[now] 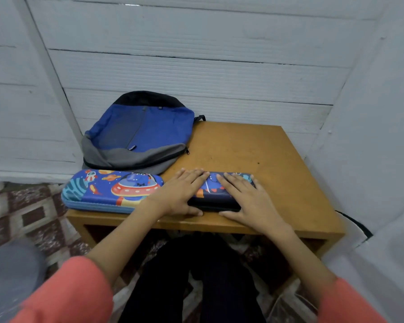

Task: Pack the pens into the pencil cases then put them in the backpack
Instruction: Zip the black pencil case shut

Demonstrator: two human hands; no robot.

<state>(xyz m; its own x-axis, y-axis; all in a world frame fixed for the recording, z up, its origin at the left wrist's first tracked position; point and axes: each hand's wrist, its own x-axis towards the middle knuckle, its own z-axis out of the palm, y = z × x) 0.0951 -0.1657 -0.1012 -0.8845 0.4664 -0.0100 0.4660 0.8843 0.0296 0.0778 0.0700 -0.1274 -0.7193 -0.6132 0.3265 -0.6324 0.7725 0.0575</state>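
Two pencil cases lie near the front edge of the wooden table [254, 148]. The light blue one [107, 190], printed with a flying saucer and planets, lies closed at the left. The dark navy one [216, 194] lies closed in the middle. My left hand [180, 194] lies flat over its left end, thumb at the front edge. My right hand [245, 197] lies flat over its right half, fingers straight. A blue, grey and black backpack [138, 134] lies flat at the back left of the table. No pens are visible.
A white plank wall stands right behind the table and a white panel closes off the right side. A patterned floor shows at the left. My dark-clothed legs are under the table's front edge.
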